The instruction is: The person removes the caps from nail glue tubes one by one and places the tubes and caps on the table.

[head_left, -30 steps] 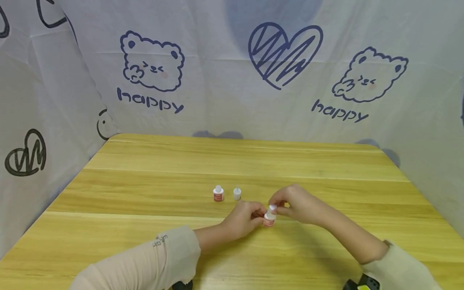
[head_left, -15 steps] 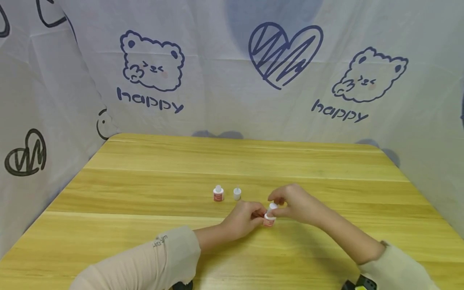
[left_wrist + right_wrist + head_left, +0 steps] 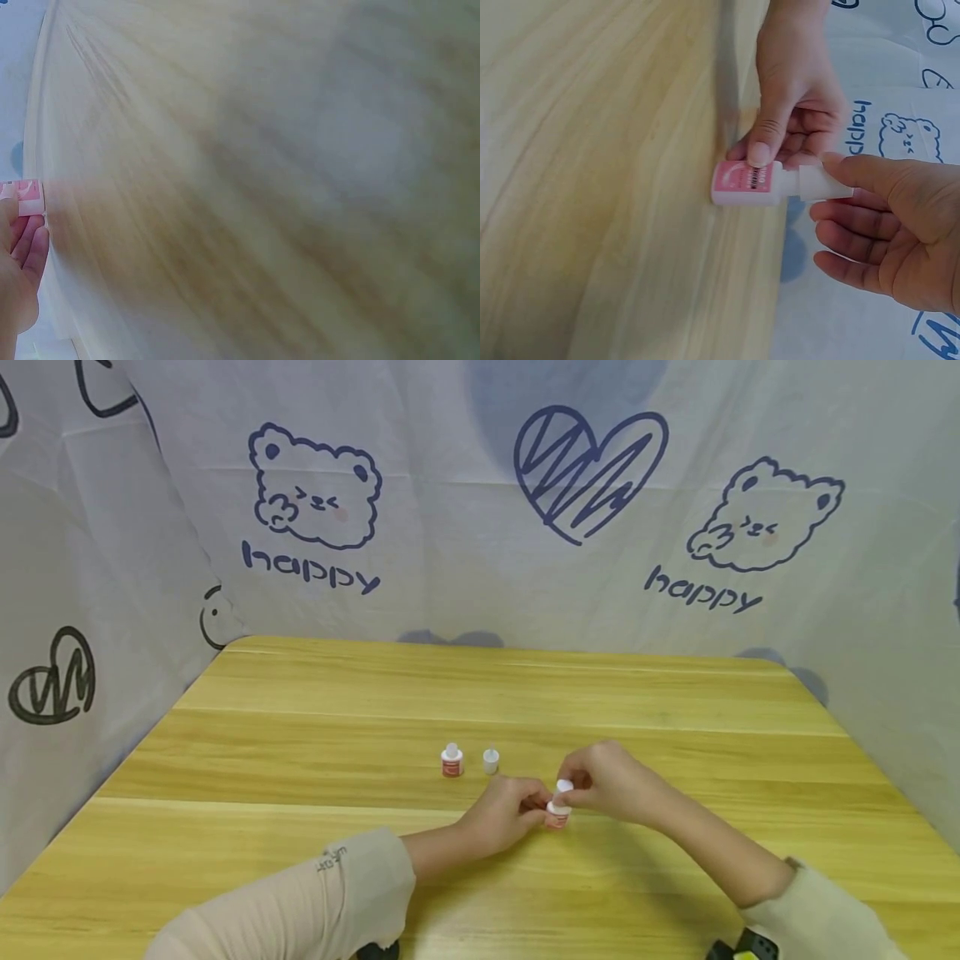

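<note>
My left hand (image 3: 498,814) holds a small white bottle (image 3: 557,818) with a pink label upright on the table. In the right wrist view, the thumb of that hand presses on the label (image 3: 742,178). My right hand (image 3: 618,785) pinches a white tapered cap (image 3: 821,184) between thumb and index finger, its other fingers loosely bent. The cap sits over the bottle's nozzle, and a short stretch of pale neck shows below it. In the left wrist view, only part of the left hand (image 3: 19,277) and the labelled bottle (image 3: 28,196) appear at the edge.
A second small bottle (image 3: 452,765) with a red label stands behind my left hand. To its right is a loose white cap (image 3: 491,762), standing on the table. The wooden table (image 3: 337,693) ends at a white printed cloth (image 3: 450,527).
The fingers of my right hand have shifted slightly around the cap, and the thumb now covers more of the bottle's neck. My left hand and the bottle have stayed in place.
</note>
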`<act>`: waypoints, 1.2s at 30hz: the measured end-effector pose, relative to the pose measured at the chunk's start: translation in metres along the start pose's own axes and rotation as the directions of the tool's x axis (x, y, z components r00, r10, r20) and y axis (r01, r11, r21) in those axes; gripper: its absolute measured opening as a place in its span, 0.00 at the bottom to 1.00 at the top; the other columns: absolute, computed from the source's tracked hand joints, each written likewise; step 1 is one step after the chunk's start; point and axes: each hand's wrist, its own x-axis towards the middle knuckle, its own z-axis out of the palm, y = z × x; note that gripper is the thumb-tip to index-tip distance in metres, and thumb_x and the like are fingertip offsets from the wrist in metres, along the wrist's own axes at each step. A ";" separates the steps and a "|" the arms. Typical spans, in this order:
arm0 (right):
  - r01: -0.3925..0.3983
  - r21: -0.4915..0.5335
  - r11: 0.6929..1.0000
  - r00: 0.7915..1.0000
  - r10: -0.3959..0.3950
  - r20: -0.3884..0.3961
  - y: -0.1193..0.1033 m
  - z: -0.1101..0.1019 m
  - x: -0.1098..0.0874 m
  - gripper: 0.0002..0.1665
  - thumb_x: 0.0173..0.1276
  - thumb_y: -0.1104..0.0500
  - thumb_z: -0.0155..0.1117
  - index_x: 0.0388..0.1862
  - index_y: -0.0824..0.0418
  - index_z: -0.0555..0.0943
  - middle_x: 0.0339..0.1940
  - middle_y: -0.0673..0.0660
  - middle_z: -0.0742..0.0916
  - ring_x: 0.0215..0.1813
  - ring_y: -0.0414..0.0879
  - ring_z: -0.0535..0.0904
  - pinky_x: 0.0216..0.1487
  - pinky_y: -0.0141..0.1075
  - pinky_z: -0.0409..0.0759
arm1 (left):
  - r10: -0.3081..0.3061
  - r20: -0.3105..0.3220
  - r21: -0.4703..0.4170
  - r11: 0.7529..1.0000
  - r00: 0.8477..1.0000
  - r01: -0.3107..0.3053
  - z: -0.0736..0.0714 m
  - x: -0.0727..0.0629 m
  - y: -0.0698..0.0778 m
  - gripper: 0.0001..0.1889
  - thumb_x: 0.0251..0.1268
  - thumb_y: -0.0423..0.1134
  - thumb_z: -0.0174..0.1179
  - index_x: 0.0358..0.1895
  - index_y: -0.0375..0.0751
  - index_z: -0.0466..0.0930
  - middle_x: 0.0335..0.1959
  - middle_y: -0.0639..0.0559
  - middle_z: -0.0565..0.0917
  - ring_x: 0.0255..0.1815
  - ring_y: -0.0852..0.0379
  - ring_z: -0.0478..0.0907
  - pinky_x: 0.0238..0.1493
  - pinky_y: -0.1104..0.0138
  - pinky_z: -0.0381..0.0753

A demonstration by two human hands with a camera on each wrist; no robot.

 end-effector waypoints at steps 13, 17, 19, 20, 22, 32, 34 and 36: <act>-0.003 0.034 0.999 1.000 0.003 -0.005 -0.002 -0.013 -0.002 0.02 0.58 0.66 0.66 0.31 0.63 0.82 0.26 0.51 0.86 0.27 0.32 0.77 0.28 0.25 0.76 | -0.012 0.018 -0.028 1.000 1.000 0.013 -0.001 0.000 0.000 0.05 0.56 0.26 0.61 0.36 0.30 0.81 0.35 0.41 0.86 0.37 0.51 0.84 0.36 0.82 0.75; -0.014 0.052 0.999 1.000 0.015 -0.008 -0.001 -0.015 -0.003 0.03 0.58 0.65 0.66 0.32 0.63 0.82 0.27 0.51 0.86 0.28 0.33 0.76 0.28 0.26 0.76 | -0.019 0.020 -0.020 1.000 1.000 0.019 -0.001 0.000 0.001 0.03 0.56 0.26 0.61 0.34 0.30 0.81 0.34 0.41 0.86 0.35 0.52 0.84 0.35 0.82 0.76; -0.020 0.057 0.998 1.000 0.021 -0.009 0.000 -0.016 -0.005 0.03 0.58 0.65 0.66 0.33 0.62 0.82 0.27 0.51 0.85 0.28 0.33 0.76 0.29 0.26 0.76 | -0.019 0.022 -0.022 1.000 1.000 0.019 -0.001 0.000 0.001 0.03 0.56 0.27 0.62 0.34 0.30 0.81 0.33 0.41 0.86 0.35 0.52 0.83 0.35 0.82 0.76; -0.022 0.059 0.998 1.000 0.023 -0.011 0.001 -0.016 -0.005 0.03 0.58 0.65 0.66 0.33 0.62 0.82 0.27 0.51 0.85 0.28 0.33 0.76 0.29 0.26 0.77 | -0.017 0.022 -0.026 1.000 1.000 0.018 -0.001 0.000 0.000 0.04 0.56 0.27 0.62 0.34 0.30 0.81 0.33 0.41 0.86 0.35 0.52 0.84 0.35 0.82 0.76; -0.026 0.058 0.998 1.000 0.027 -0.014 0.002 -0.017 -0.007 0.04 0.58 0.65 0.66 0.33 0.62 0.82 0.28 0.50 0.85 0.29 0.33 0.75 0.30 0.27 0.77 | -0.015 0.026 -0.037 0.999 1.000 0.016 0.000 0.000 0.000 0.04 0.56 0.27 0.62 0.35 0.30 0.81 0.34 0.41 0.86 0.35 0.51 0.84 0.36 0.82 0.76; -0.038 0.060 0.997 0.999 0.039 -0.022 0.006 -0.020 -0.012 0.06 0.58 0.64 0.66 0.35 0.63 0.82 0.28 0.49 0.84 0.31 0.33 0.75 0.36 0.32 0.80 | -0.019 0.035 -0.034 0.999 0.999 0.020 -0.001 0.001 0.000 0.05 0.56 0.29 0.63 0.35 0.30 0.81 0.33 0.41 0.86 0.35 0.52 0.84 0.36 0.81 0.77; -0.038 0.063 0.997 0.999 0.040 -0.021 0.007 -0.020 -0.012 0.06 0.58 0.64 0.67 0.35 0.63 0.82 0.28 0.49 0.84 0.30 0.33 0.75 0.36 0.30 0.79 | -0.016 0.034 -0.038 0.999 0.999 0.017 -0.002 0.001 0.000 0.06 0.56 0.29 0.63 0.36 0.29 0.81 0.33 0.41 0.86 0.35 0.52 0.84 0.36 0.81 0.77; -0.038 0.063 0.997 0.999 0.040 -0.021 0.008 -0.020 -0.013 0.06 0.58 0.64 0.67 0.35 0.63 0.82 0.27 0.49 0.84 0.30 0.33 0.75 0.35 0.29 0.78 | -0.012 0.034 -0.045 0.999 0.999 0.014 -0.002 0.001 0.000 0.06 0.56 0.29 0.63 0.36 0.29 0.81 0.33 0.41 0.86 0.35 0.51 0.84 0.36 0.81 0.77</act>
